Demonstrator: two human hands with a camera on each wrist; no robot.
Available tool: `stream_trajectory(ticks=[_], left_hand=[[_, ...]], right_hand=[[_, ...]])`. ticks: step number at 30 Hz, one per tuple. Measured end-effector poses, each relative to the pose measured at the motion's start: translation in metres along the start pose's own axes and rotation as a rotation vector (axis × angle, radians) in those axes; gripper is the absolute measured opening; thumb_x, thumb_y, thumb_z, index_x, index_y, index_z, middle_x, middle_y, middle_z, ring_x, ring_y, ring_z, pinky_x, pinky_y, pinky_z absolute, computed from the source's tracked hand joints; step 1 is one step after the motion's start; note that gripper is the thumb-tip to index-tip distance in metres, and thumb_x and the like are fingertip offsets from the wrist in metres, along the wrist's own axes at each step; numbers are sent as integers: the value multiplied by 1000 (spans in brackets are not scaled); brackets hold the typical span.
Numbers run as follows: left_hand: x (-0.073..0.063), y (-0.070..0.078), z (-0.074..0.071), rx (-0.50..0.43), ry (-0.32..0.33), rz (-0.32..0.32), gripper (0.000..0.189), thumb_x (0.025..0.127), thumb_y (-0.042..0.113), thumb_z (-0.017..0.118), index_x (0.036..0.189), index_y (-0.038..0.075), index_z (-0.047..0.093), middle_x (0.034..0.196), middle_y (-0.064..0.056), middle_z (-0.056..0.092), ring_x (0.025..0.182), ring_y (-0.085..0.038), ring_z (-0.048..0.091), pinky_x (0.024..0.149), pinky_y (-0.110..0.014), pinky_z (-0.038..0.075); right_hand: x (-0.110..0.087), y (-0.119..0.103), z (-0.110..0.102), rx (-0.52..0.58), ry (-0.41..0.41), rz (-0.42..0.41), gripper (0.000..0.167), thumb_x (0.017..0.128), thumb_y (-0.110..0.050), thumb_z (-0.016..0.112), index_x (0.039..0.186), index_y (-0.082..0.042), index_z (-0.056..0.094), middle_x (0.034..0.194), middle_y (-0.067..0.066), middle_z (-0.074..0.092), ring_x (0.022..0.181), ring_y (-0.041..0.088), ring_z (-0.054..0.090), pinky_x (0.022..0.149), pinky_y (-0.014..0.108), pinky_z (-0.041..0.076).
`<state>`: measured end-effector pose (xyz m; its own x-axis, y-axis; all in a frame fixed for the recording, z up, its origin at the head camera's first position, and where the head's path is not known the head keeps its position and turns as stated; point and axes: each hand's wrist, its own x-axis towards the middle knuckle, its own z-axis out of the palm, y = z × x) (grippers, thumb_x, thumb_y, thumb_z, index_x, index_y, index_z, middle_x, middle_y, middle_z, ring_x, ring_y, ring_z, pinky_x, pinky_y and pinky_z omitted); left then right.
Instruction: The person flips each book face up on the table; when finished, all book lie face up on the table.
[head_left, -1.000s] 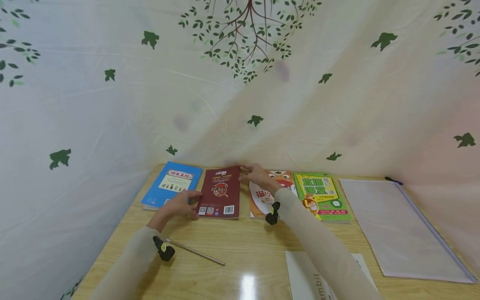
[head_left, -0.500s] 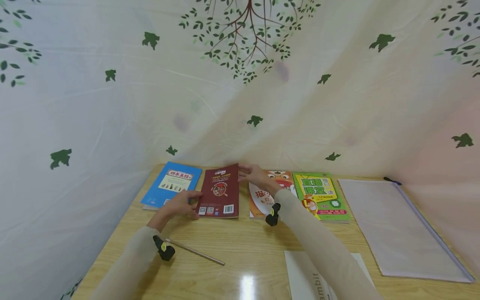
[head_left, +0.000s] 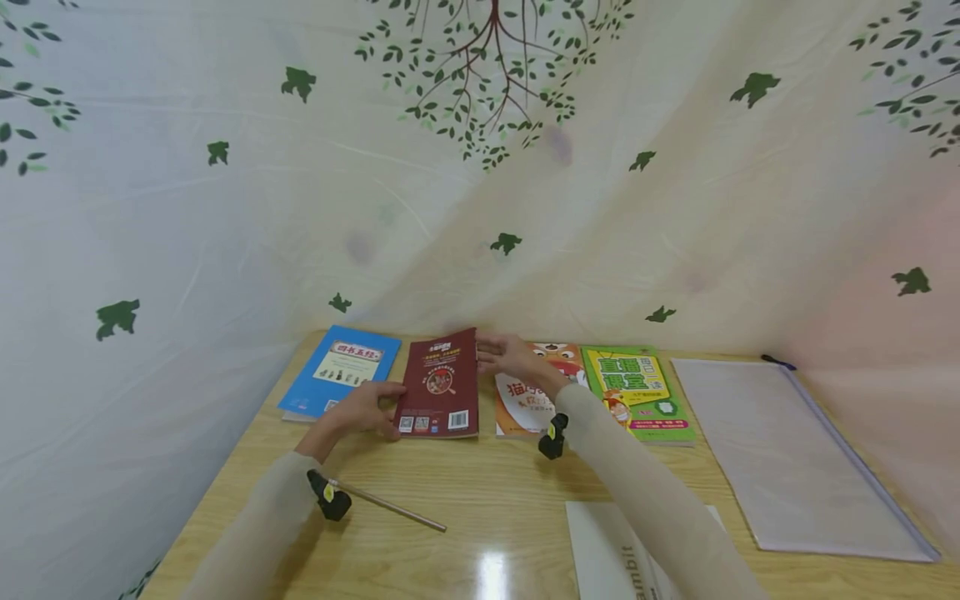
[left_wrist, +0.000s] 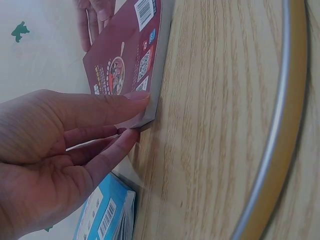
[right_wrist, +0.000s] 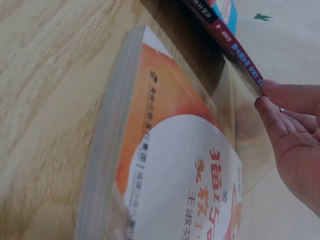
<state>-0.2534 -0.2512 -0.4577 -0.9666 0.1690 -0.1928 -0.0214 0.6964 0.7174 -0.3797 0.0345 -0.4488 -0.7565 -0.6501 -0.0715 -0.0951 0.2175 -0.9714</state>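
Note:
A maroon book with a barcode lies back cover up near the far edge of the table. My left hand pinches its near left corner, thumb on the cover and fingers underneath. My right hand pinches the far right corner between thumb and fingertips; in the right wrist view the spine slants and this corner is raised off the table. To the left is a blue book. An orange and white book lies to the right, partly behind my right hand and wrist in the head view.
Right of the orange book lies a green book, then a translucent zip pouch. A thin metallic rod lies in front of the maroon book. White printed sheets lie under my right forearm. A patterned curtain hangs behind the table.
The maroon book's far right corner has risen slightly with my right hand, whose fingers have shifted a little along the edge. My left hand stays at its corner.

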Motion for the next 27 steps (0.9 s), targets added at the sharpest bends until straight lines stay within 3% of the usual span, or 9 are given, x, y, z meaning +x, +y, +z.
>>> stream_trajectory(ticks=[8, 15, 27], left_hand=[[0, 5, 1, -9, 6, -44, 80, 75, 3, 86, 148, 2, 51, 152, -22, 51, 144, -45, 39, 120, -60, 33], [3, 6, 4, -17, 1, -47, 82, 73, 2, 86, 147, 3, 52, 149, -22, 53, 141, -43, 44, 119, -59, 36], [7, 6, 7, -21, -7, -52, 80, 73, 2, 86, 147, 6, 54, 146, -20, 56, 139, -41, 47, 117, -58, 37]], right_hand=[[-6, 0, 1, 66, -23, -31, 78, 91, 20, 57, 160, 1, 24, 162, 24, 33, 147, 39, 40, 112, 38, 47], [-12, -3, 5, 61, 2, -81, 77, 91, 19, 59, 159, 0, 27, 160, 23, 37, 146, 37, 42, 106, 37, 53], [-20, -12, 9, 63, 22, -154, 73, 93, 17, 58, 158, 0, 30, 159, 24, 38, 146, 38, 41, 107, 37, 52]])
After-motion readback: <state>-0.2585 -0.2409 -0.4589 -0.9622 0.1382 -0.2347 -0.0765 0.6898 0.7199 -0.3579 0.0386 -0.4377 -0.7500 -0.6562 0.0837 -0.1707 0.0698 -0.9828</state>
